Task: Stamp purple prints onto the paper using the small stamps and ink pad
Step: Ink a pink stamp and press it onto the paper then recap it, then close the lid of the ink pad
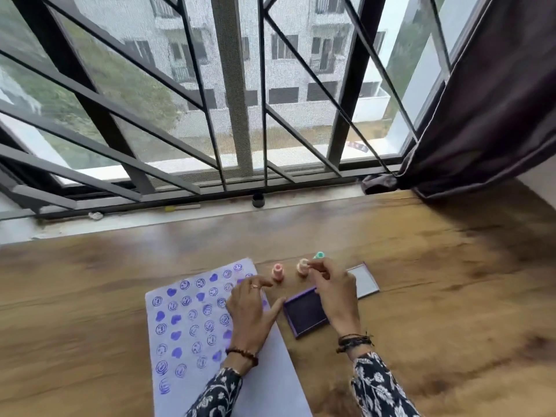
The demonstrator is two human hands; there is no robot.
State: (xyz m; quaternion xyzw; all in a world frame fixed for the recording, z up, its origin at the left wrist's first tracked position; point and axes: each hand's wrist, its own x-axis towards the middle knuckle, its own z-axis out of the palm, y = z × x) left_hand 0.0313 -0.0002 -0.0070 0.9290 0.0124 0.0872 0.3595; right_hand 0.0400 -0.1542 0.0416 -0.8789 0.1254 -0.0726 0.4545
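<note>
Head view: right hand point(334, 291) pinches cream stamp point(302, 266) beyond ink pad point(305, 314); left hand point(251, 311) lies open, empty.

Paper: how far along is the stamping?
Done: the paper carries purple hearts and smiley prints over most of its left and upper part. In hand: the right hand reaches among the stamps behind the open ink pad; the left hand rests on the paper. Left: the bare strip at its lower right.

a wooden bench point(421, 266) stands under a window with dark metal bars point(231, 85). a dark curtain point(496, 100) hangs at right. a small black cap point(258, 200) sits on the sill.
</note>
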